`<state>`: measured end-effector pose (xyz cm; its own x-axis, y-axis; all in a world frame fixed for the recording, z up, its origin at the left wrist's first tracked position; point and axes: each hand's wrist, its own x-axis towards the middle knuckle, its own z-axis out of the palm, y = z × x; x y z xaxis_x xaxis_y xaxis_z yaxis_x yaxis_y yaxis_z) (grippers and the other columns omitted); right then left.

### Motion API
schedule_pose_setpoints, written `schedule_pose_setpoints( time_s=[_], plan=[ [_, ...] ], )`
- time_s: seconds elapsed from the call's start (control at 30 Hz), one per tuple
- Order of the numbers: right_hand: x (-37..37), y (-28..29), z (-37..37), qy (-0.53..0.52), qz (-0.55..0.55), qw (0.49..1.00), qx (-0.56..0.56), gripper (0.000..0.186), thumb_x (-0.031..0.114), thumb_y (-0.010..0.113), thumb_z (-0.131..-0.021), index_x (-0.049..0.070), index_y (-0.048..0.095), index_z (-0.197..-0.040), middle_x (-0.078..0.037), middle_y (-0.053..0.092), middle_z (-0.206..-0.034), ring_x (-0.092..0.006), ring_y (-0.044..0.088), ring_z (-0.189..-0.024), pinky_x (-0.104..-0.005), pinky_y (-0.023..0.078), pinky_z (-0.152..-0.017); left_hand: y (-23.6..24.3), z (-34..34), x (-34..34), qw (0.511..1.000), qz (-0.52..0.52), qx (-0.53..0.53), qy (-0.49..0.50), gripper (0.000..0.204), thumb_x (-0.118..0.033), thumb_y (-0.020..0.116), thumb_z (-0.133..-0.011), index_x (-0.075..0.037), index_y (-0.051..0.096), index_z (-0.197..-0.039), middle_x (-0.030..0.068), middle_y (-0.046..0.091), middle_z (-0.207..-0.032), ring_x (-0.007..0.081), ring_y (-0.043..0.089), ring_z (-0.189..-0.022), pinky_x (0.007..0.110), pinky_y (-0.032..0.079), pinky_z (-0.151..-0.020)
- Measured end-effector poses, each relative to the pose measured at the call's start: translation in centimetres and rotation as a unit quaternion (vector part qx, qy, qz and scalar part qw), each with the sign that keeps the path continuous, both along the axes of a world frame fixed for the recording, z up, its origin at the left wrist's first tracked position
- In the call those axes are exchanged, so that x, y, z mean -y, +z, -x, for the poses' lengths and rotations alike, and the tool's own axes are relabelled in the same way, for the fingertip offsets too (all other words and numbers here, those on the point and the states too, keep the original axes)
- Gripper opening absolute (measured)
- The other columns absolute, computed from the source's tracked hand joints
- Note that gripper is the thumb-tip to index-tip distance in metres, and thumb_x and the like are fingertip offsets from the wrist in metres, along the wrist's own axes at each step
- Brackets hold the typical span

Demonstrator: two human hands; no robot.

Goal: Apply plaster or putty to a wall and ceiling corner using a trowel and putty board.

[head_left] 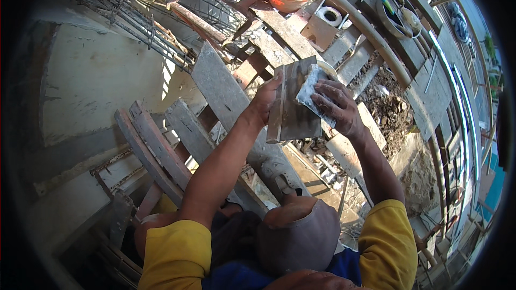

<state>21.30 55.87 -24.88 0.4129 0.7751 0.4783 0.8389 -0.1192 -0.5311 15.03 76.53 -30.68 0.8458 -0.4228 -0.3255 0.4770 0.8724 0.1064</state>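
Observation:
In front of me my left hand (265, 99) grips one long edge of a wide metal plastering blade (293, 119), its fingers wrapped behind the edge strip. The blade is a grey rectangle tilted up toward me. My right hand (339, 108) presses a crumpled whitish-blue rag (307, 92) against the blade's right half, with the fingers curled over the cloth. Part of the rag hides under those fingers. Behind the blade's upper right corner a pale rounded rim shows, mostly covered.
Rough planks (217, 83) with gaps between them form a scaffold below me. Farther off are an orange bucket (293, 1), a white roll (329, 16) and a dark tub (391, 20) of tools. Rebar (129, 13) juts out at upper left beside a plastered wall (102, 80). Rubble (395, 104) lies right.

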Motion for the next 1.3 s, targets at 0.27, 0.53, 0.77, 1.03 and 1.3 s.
schedule_pose_setpoints(
  time_s=[0.27,0.53,0.77,1.03,1.3],
  plan=[
    [-2.5,2.9,-5.9,0.015,0.083,0.991,0.103,0.044,0.012,0.064,-0.07,0.01,0.06,-0.113,-0.012,0.056,-0.119,-0.0326,0.053,-0.112,-0.0501,0.037,-0.103,4.6,-1.3,-5.8,0.988,-0.126,0.015,0.083,0.046,-0.035,0.041,-0.097,-0.002,0.043,-0.129,0.0128,0.059,-0.116,0.0238,0.061,-0.102,0.038,0.052,-0.087],
    [-9.8,10.9,-7.9,-0.193,-0.198,0.852,-0.445,0.028,0.017,0.053,-0.094,-0.002,0.051,-0.115,-0.008,0.06,-0.097,-0.011,0.058,-0.08,-0.0246,0.048,-0.075,14.1,-4.9,-17.9,0.851,-0.431,0.067,0.292,0.045,-0.04,0.052,-0.093,-0.011,0.045,-0.127,0.0034,0.056,-0.117,0.0165,0.058,-0.102,0.034,0.05,-0.086],
    [-19.2,17.1,-2.5,-0.009,-0.121,0.563,-0.817,0.033,0.021,0.05,-0.093,-0.001,0.051,-0.119,-0.008,0.063,-0.099,-0.0145,0.064,-0.084,-0.0275,0.053,-0.073,21.4,-1.0,-22.7,0.822,-0.45,0.03,0.348,0.045,-0.037,0.052,-0.093,-0.009,0.045,-0.127,0.004,0.058,-0.114,0.0174,0.059,-0.101,0.036,0.05,-0.087],
    [-20.2,18.5,-1.0,-0.129,-0.334,0.555,-0.751,0.02,0.013,0.051,-0.09,0.001,0.055,-0.106,-0.007,0.062,-0.096,-0.018,0.062,-0.085,-0.0314,0.049,-0.08,31.5,6.1,-20.9,0.671,-0.581,-0.007,0.461,0.037,-0.026,0.051,-0.095,-0.001,0.044,-0.121,0.0093,0.054,-0.101,0.0176,0.053,-0.09,0.032,0.044,-0.081],
    [-18.1,20.8,5.2,-0.026,-0.246,0.476,-0.844,0.016,0.011,0.052,-0.083,0.003,0.057,-0.097,-0.01,0.062,-0.089,-0.0266,0.06,-0.089,-0.0475,0.045,-0.09,29.0,12.1,-13.8,0.398,-0.8,0.127,0.43,0.027,-0.006,0.054,-0.086,0.004,0.053,-0.111,0.0217,0.058,-0.104,0.0345,0.06,-0.092,0.037,0.048,-0.079]
  ],
)
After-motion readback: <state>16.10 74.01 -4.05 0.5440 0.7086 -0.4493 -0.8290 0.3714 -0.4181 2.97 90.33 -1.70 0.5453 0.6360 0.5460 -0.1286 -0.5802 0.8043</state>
